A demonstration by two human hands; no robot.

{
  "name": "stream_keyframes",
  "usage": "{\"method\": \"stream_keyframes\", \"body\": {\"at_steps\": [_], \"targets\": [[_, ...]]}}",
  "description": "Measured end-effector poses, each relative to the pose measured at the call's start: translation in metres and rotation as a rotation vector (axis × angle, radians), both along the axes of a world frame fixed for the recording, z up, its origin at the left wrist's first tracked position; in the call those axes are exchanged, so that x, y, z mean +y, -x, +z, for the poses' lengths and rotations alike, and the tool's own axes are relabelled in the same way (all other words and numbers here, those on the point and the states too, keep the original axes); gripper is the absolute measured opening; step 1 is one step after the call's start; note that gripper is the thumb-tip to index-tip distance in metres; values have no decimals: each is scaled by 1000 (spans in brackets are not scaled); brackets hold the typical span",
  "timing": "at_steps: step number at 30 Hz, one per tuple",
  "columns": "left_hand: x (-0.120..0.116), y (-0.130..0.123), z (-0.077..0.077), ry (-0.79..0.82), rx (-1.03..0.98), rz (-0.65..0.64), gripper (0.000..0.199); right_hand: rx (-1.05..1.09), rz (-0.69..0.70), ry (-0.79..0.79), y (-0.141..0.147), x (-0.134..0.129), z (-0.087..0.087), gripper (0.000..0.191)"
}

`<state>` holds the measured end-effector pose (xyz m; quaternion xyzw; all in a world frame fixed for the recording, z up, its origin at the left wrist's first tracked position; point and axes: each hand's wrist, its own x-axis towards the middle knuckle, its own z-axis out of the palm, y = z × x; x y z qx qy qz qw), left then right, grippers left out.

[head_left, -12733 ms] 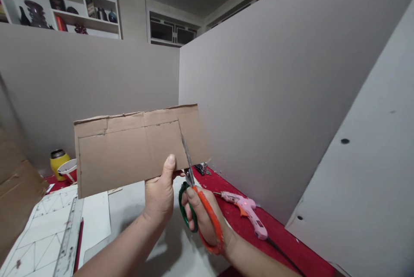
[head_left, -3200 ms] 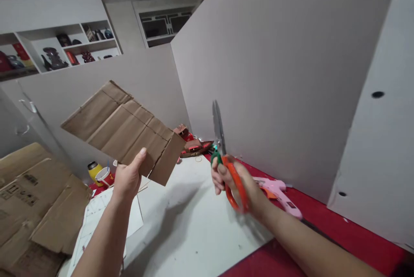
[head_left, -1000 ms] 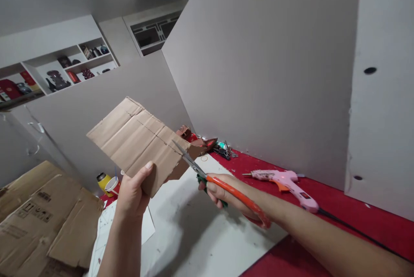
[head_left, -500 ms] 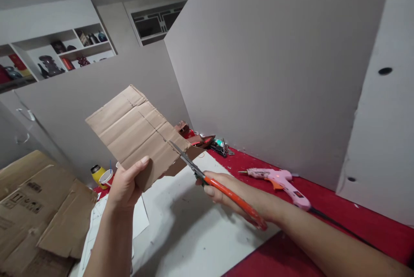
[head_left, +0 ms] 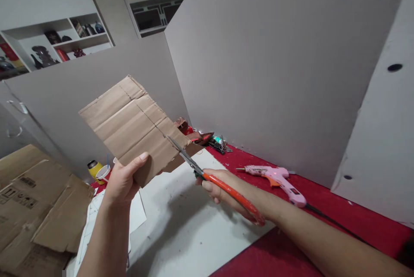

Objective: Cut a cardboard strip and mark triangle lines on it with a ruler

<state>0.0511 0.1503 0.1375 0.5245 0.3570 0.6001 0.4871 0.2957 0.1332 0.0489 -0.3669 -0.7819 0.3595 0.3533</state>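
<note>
In the head view, the cardboard panel is raised above the bench, left of the pink glue gun, the left hand pinching its near edge. Between panel and glue gun, the right hand grips the scissors, blades at the drawn line. Cutting seems in hand; the next move likely calls for a steady panel and blades guided along that line, away from the glue gun.
</note>
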Motion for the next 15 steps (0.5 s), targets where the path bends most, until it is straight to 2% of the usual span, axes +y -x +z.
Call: {"method": "stream_keyframes", "body": {"at_steps": [5,8,15], "targets": [[1,-1,-2,37,-4,20,38,-14,-4,-32,-1,3,-6,41],[2,-3,-3,51,-16,13,34,-20,-13,-45,-2,3,-5,39],[6,-4,-3,94,-93,56,31,51,8,47,0,-1,1,46]]}}
